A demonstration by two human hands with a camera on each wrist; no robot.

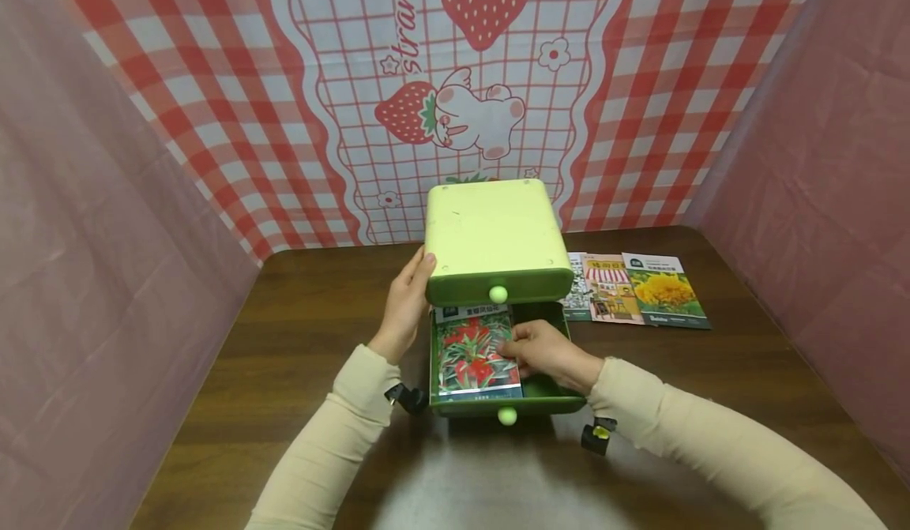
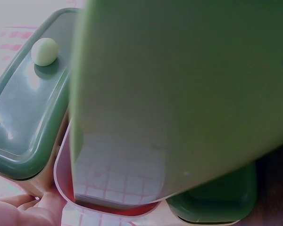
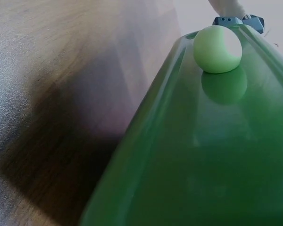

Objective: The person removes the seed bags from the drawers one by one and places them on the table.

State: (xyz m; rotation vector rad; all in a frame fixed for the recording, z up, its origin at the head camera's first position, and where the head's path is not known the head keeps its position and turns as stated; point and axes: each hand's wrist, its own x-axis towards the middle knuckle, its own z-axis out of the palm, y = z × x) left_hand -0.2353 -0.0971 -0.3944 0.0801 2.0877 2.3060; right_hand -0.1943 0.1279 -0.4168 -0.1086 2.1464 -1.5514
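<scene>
Through my head feed I see a red-and-white checked cloth with strawberry prints hanging behind a dark brown wood-grain table. Both arms, in cream long sleeves, reach forward and inward over the table, one to either side of a pale yellow, round-cornered box cabinet.

The cabinet's dark green upper drawer sits closed, while its glossy green lower drawer is pulled out toward me. My left hand lies along the cabinet's left side, fingers extended against it and thumb at the front top corner. My right hand is inside the lower drawer, forearm coming in from the right, thumb and curled fingers pinching the right edge of a flat packet with red flowers. That packet is in the drawer's left part, its top end under the upper drawer. The hands are apart from each other.

To the cabinet's right, a yellow-flower packet, a packet with a striped-awning shop picture and a partly hidden white-flower packet lie side by side on the table. Each drawer front carries a round, pale green knob.
</scene>
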